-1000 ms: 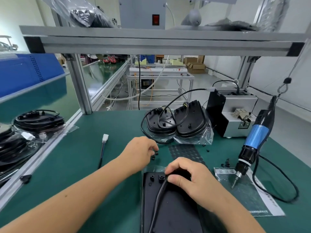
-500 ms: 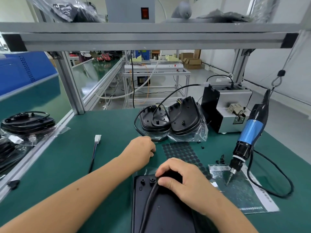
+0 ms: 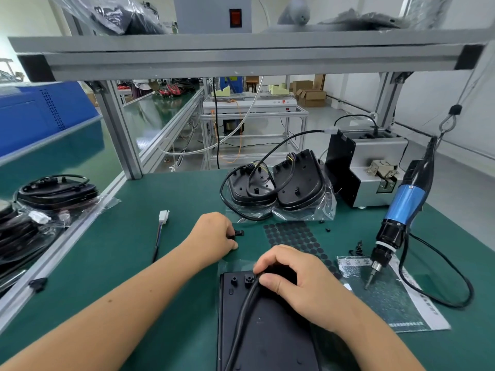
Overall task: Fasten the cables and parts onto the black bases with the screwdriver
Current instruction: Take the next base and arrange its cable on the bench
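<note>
My right hand (image 3: 300, 279) keeps the cable (image 3: 247, 298) pinched against the black base (image 3: 267, 328) in front of me. My left hand (image 3: 214, 236), curled, has just reached a small black clip (image 3: 239, 233). The screwdriver (image 3: 399, 218) hangs untouched at right, so fastening hasn't started.

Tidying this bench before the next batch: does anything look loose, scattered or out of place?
Yes, small things. A few tiny black screws lie loose on the green mat beside the hanging blue electric screwdriver, with two more stray bits nearer the bagged black bases. Nothing looks damaged.
</note>
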Motion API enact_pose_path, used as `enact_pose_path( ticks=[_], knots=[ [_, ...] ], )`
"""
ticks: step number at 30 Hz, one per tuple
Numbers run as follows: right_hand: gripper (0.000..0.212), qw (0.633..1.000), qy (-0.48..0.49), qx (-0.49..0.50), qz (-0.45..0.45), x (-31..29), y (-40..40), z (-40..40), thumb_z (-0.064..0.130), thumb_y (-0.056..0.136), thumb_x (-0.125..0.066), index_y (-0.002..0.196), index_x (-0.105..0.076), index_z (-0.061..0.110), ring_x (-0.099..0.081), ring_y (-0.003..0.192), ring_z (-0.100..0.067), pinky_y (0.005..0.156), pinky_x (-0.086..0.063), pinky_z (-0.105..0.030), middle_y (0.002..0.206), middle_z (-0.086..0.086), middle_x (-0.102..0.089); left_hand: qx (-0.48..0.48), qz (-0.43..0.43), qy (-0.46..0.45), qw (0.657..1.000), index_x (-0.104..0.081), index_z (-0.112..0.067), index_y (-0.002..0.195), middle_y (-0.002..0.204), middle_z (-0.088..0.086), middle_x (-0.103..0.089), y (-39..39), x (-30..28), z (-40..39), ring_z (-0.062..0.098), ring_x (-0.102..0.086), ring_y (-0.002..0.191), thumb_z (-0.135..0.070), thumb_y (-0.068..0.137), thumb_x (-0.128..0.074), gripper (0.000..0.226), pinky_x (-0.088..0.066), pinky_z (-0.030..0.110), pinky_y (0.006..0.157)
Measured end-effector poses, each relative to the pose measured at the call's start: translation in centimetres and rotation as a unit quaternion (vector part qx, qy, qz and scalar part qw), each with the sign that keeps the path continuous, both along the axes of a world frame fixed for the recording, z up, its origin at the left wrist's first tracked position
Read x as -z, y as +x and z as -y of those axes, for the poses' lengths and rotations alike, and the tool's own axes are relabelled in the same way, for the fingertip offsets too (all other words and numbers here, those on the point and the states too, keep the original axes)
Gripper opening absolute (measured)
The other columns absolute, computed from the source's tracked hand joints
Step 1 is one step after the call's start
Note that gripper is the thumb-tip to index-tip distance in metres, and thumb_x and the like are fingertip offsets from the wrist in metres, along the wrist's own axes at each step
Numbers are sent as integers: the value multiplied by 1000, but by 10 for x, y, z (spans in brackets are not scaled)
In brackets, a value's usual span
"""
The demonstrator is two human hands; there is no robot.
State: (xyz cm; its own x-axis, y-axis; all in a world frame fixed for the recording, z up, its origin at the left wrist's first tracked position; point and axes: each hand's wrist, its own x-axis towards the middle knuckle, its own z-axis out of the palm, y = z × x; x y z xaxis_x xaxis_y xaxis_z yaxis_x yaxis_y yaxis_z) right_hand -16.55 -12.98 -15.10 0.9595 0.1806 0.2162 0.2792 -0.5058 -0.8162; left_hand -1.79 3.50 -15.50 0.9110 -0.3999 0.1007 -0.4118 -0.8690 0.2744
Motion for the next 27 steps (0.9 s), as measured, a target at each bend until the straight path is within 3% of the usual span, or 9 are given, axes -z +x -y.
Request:
enact_pose_path(
  ticks=[4,8,13,17,21,27],
  knots=[
    [15,1000,-2,1,2,0,0,0,20,90,-67,93,-66,35,-58,99,0,84,-38,-7,98,20,-64,-22,1,-32,999,-69,-13,102,98,0,-66,-2,3,-6,17,-62,93,-31,75,-80,34,-47,26,85],
    [14,1000,-5,4,2,-1,0,0,20,90,-67,93,-67,34,-58,99,0,83,-38,-7,98,19,-64,-47,-15,-46,998,-74,-9,84,83,1,-70,-5,1,-9,16,-61,82,-33,75,-80,26,-50,27,77],
    [14,1000,-7,5,-2,-2,-1,-1,21,91,-67,93,-66,34,-58,99,1,83,-38,-6,98,20,-64,-22,-18,-61,998,-78,-14,81,65,-17,-60,-7,2,-9,-2,-50,62,-20,80,-74,6,-35,6,55],
    [14,1000,-6,6,-1,-2,-1,-1,20,90,-67,93,-66,34,-58,99,1,84,-37,-6,98,20,-64,-36,-7,-68,997,-72,-16,88,79,-7,-62,-7,4,-10,10,-56,78,-30,79,-76,17,-47,22,75],
    [15,1000,-4,8,0,-3,-1,-1,18,90,-68,93,-67,32,-58,98,0,83,-38,-7,98,15,-66,-53,-11,-37,998,-66,-17,79,76,-2,-61,-6,-1,0,16,-55,76,-50,73,-77,35,-48,30,74],
    [15,1000,-10,10,3,-2,-1,-1,18,90,-68,93,-67,32,-58,98,-2,82,-38,-7,98,13,-66,-19,-28,-29,999,-74,-11,97,95,3,-71,-3,-2,10,20,-64,94,-32,81,-75,26,-50,29,82]
  ],
)
